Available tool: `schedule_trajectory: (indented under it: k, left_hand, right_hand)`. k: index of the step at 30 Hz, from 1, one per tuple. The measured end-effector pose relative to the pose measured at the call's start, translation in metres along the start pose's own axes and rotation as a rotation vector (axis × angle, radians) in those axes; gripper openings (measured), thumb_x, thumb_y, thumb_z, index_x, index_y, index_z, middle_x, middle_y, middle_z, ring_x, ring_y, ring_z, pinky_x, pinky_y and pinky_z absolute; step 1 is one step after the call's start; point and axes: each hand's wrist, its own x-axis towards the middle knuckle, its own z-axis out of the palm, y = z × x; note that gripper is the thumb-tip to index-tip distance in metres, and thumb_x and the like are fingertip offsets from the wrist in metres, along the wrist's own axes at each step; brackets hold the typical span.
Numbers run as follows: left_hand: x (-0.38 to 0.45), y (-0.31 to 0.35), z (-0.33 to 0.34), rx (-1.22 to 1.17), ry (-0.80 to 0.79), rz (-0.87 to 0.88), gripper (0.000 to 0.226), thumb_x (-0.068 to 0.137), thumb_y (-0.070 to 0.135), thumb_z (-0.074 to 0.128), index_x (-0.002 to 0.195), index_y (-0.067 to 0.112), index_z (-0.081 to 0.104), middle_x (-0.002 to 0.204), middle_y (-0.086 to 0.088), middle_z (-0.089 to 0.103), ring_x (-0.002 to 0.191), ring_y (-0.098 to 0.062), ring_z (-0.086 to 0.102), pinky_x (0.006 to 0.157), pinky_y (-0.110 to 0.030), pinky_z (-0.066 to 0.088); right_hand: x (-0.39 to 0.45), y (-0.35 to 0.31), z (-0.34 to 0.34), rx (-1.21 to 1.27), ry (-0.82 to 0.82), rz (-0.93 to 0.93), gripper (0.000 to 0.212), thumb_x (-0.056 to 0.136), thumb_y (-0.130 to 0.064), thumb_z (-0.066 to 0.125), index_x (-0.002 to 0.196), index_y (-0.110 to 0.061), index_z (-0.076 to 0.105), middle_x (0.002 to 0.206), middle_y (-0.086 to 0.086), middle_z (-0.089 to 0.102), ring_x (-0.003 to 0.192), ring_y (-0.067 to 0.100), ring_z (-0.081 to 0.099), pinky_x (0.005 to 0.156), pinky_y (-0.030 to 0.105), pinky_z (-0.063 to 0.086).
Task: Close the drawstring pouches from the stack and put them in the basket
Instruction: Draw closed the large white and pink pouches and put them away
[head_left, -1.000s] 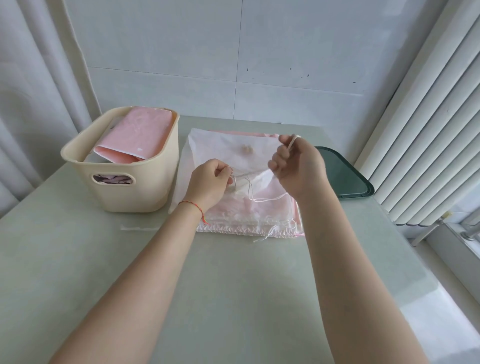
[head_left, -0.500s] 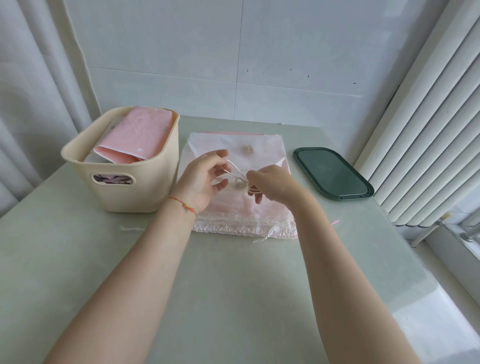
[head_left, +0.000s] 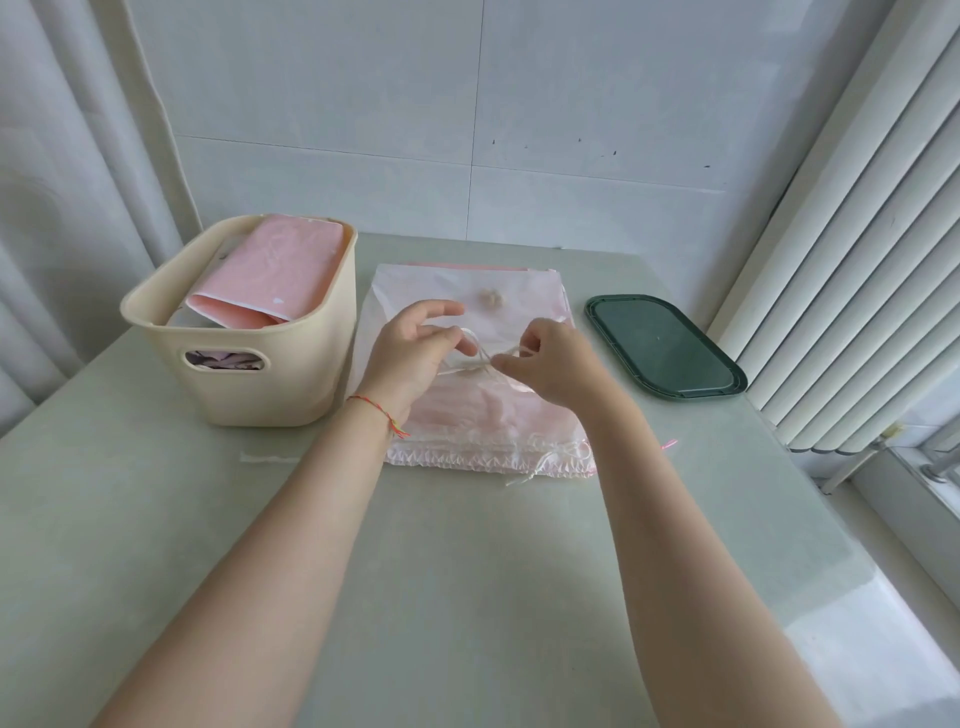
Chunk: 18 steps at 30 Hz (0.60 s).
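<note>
Pinching the thin drawstring (head_left: 480, 358) mid-frame, left hand (head_left: 413, 358) and right hand (head_left: 550, 364) work above the pouch stack (head_left: 467, 415); slack cord could slip their curled fingers, leaving the knot loose.

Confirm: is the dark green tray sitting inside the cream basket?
No. The dark green tray lies flat on the table to the right of the pouch stack, while the cream basket stands on the stack's left.
</note>
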Motion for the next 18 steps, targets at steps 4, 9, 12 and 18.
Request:
schedule_trajectory:
  k: [4, 9, 12, 18]
  left_hand:
    - [0.0, 0.002, -0.003, -0.035, -0.118, 0.078, 0.023, 0.098, 0.008, 0.051, 0.114, 0.017, 0.065, 0.078, 0.0, 0.069, 0.045, -0.009, 0.034, 0.047, -0.018, 0.029]
    - [-0.001, 0.006, -0.002, -0.108, -0.191, 0.124, 0.02, 0.099, 0.007, 0.05, 0.106, 0.018, 0.066, 0.079, -0.002, 0.066, 0.046, -0.011, 0.033, 0.044, -0.016, 0.027]
    - [0.002, 0.004, -0.006, -0.093, -0.079, 0.122, 0.021, 0.097, 0.005, 0.051, 0.1, 0.018, 0.067, 0.075, -0.001, 0.065, 0.044, -0.01, 0.035, 0.044, -0.016, 0.028]
    - [0.004, 0.009, -0.011, 0.165, 0.001, -0.069, 0.029, 0.091, 0.025, 0.048, 0.083, 0.014, 0.074, 0.045, -0.007, 0.048, 0.043, -0.014, 0.044, 0.047, -0.023, 0.035]
  right_hand:
    - [-0.005, -0.007, -0.002, 0.246, -0.074, -0.06, 0.035, 0.078, -0.047, 0.076, 0.103, -0.028, 0.062, 0.06, -0.001, 0.055, 0.053, 0.011, 0.049, 0.053, 0.022, 0.035]
    - [-0.001, -0.008, 0.005, 0.147, 0.002, -0.077, 0.014, 0.088, -0.03, 0.068, 0.084, -0.017, 0.068, 0.06, -0.007, 0.053, 0.049, 0.006, 0.044, 0.049, 0.021, 0.032]
    - [0.003, 0.0, -0.004, 0.077, 0.251, 0.052, 0.011, 0.093, -0.024, 0.057, 0.092, -0.017, 0.065, 0.073, -0.004, 0.061, 0.063, 0.013, 0.056, 0.054, 0.025, 0.04]
    - [0.002, 0.003, -0.013, 0.535, 0.406, 0.175, 0.018, 0.094, -0.023, 0.054, 0.098, -0.019, 0.071, 0.07, -0.006, 0.071, 0.059, 0.005, 0.055, 0.055, 0.021, 0.041]
